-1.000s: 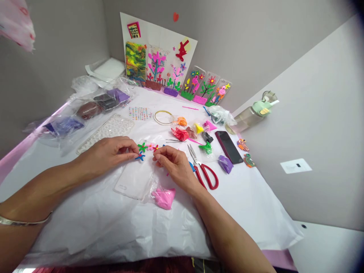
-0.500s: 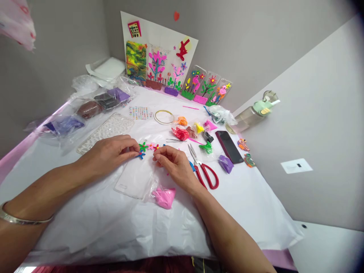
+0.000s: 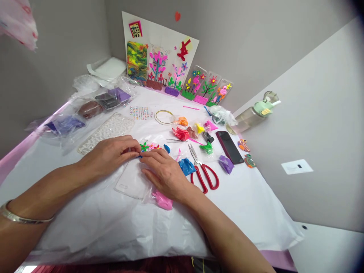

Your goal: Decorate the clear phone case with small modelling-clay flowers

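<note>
Two hands meet over a clear phone case (image 3: 133, 182) lying flat on the white paper (image 3: 113, 223). Left hand (image 3: 109, 153) pinched shut on a tiny blue clay piece (image 3: 140, 155) at the case's far edge; right hand (image 3: 162, 172) spread flat, fingertips pressing beside that piece, holding nothing. Probably soft, light and easily squashed, so best held by the edges with a gentle pinch. Case likely thin, bendy and slick; best steadied by a flat palm. Close by: pink clay (image 3: 163, 200), blue clay lump (image 3: 186, 166), red scissors (image 3: 203, 172), small clay flowers (image 3: 149, 146).
</note>
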Tool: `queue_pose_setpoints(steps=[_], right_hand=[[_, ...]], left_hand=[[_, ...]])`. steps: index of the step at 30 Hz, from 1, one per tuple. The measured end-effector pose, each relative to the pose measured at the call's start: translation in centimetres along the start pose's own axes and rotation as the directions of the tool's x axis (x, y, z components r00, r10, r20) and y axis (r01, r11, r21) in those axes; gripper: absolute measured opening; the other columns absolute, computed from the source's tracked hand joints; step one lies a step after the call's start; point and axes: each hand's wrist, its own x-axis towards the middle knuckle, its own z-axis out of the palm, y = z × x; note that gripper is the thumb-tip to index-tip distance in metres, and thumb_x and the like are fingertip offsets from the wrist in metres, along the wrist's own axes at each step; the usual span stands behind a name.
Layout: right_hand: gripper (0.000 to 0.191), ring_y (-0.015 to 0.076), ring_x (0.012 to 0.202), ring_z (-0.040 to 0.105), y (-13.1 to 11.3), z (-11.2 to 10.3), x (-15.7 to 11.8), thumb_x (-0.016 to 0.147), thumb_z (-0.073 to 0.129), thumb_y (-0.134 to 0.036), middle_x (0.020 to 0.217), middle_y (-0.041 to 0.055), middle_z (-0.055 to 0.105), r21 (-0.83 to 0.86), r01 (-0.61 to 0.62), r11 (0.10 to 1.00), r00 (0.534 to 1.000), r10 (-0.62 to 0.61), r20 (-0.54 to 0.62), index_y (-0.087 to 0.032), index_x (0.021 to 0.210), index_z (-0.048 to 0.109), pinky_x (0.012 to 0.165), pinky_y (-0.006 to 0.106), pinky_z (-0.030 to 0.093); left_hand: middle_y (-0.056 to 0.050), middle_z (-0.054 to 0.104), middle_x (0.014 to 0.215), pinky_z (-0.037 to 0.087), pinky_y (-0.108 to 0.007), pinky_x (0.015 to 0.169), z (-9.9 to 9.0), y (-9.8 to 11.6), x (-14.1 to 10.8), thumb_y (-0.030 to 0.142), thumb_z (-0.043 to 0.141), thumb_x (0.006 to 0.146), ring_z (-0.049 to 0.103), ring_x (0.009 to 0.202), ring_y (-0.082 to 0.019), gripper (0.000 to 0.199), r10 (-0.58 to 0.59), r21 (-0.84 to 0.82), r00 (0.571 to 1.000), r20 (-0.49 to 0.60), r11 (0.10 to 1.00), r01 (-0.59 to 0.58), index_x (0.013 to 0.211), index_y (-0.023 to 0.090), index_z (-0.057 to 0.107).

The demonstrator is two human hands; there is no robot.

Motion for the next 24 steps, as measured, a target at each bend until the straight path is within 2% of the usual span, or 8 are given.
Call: queue_pose_setpoints(steps=[4,8,10,12,16,18,24], right_hand=[[0.021,0.0303,0.131,0.068,0.0,0.1,0.0,0.115,0.057,-0.025,0.138,0.0185,0.077,-0.031,-0.010,0.999,1.000,0.011,0.027,-0.016,0.129,0.070,0.114,0.050,0.058],[0.020,0.0291,0.131,0.069,0.0,0.0,-0.1,0.115,0.059,-0.025,0.139,0.0176,0.077,-0.030,-0.036,0.999,0.998,0.037,0.046,-0.017,0.130,0.070,0.115,0.048,0.057],[0.022,0.0293,0.130,0.071,-0.1,-0.1,-0.2,0.116,0.058,-0.027,0.140,0.0182,0.077,-0.024,-0.040,0.999,0.998,0.041,0.045,-0.016,0.130,0.070,0.115,0.047,0.057],[0.022,0.0289,0.129,0.072,-0.1,-0.2,-0.2,0.116,0.057,-0.027,0.140,0.0191,0.077,0.007,-0.043,0.999,0.999,0.043,0.020,-0.016,0.129,0.071,0.114,0.046,0.059],[0.022,0.0254,0.126,0.074,-0.1,-0.5,-0.2,0.117,0.055,-0.027,0.136,0.0180,0.078,0.084,-0.063,0.994,0.991,0.073,-0.117,-0.016,0.128,0.071,0.109,0.040,0.062],[0.022,0.0255,0.124,0.075,-0.1,-0.6,-0.2,0.117,0.055,-0.027,0.133,0.0166,0.080,0.070,-0.053,0.996,0.988,0.062,-0.139,-0.018,0.127,0.071,0.110,0.042,0.062],[0.018,0.0281,0.127,0.073,-0.1,-0.4,-0.1,0.113,0.060,-0.021,0.134,0.0145,0.082,0.019,0.013,1.000,0.999,-0.012,-0.030,-0.017,0.126,0.072,0.114,0.046,0.060]], left_hand=[[-0.004,0.079,0.103,0.049,-0.033,0.084,-0.4,-0.2,0.0,0.052,0.056,0.100,0.072,0.095,-0.025,0.032,-0.001,-0.032,1.000,-0.008,0.999,0.001,0.100,0.029,0.078],[-0.002,0.079,0.100,0.048,-0.032,0.080,-0.9,-0.5,-0.1,0.052,0.057,0.100,0.071,0.089,-0.024,0.030,-0.028,0.000,0.999,-0.030,1.000,0.028,0.098,0.030,0.077],[-0.002,0.078,0.100,0.048,-0.032,0.081,-0.9,-0.6,-0.2,0.051,0.056,0.101,0.072,0.092,-0.024,0.030,-0.006,0.015,1.000,-0.022,1.000,0.007,0.097,0.029,0.077],[-0.002,0.078,0.102,0.048,-0.032,0.085,-0.8,-0.6,-0.2,0.049,0.055,0.103,0.072,0.096,-0.025,0.030,0.027,0.024,1.000,-0.013,0.999,-0.027,0.098,0.029,0.077],[-0.002,0.078,0.103,0.048,-0.032,0.085,-0.5,-0.7,-0.5,0.044,0.054,0.105,0.072,0.097,-0.024,0.028,0.040,0.031,0.999,-0.008,0.999,-0.040,0.100,0.029,0.077],[-0.001,0.077,0.103,0.048,-0.031,0.084,-0.4,-0.8,-0.6,0.043,0.053,0.106,0.072,0.096,-0.024,0.027,0.039,0.030,0.999,-0.016,0.999,-0.038,0.100,0.030,0.076],[-0.002,0.080,0.105,0.051,-0.033,0.087,0.1,-1.1,-0.9,0.045,0.052,0.108,0.074,0.098,-0.025,0.027,0.018,0.005,1.000,-0.022,1.000,-0.018,0.102,0.031,0.075]])
